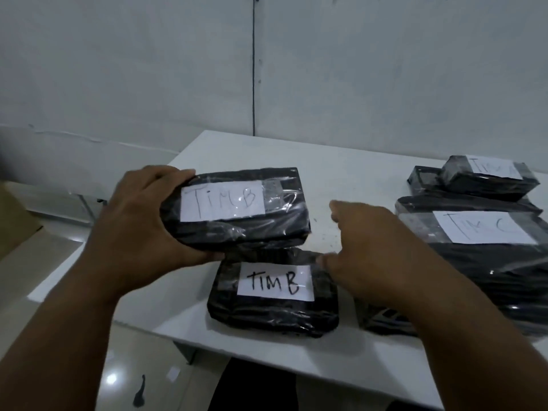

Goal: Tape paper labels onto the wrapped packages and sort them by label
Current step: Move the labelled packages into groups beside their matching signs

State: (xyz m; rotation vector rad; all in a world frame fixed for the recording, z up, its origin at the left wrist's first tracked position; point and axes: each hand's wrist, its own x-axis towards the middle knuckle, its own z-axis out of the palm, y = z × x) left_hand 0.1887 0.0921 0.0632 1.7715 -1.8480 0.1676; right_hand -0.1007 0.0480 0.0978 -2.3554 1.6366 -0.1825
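My left hand (139,221) grips the left end of a black wrapped package (261,229) with a taped paper label reading TIM B, held above the white table (341,167). A second black package (272,315) labelled TIM B lies on the table just below it. My right hand (364,247) hovers between the packages, fingers loosely curled and blurred, its fingertips near the lower package's right top corner, holding nothing. To the right lies a large black package (474,262) labelled TIM C, and behind it a smaller labelled package (486,179) stacked on another.
A grey wall stands right behind the table. A brown cardboard piece (14,215) sits at the far left. The tiled floor (89,366) shows below the table's left and front edges. Another dark wrapped item (382,318) lies under my right forearm.
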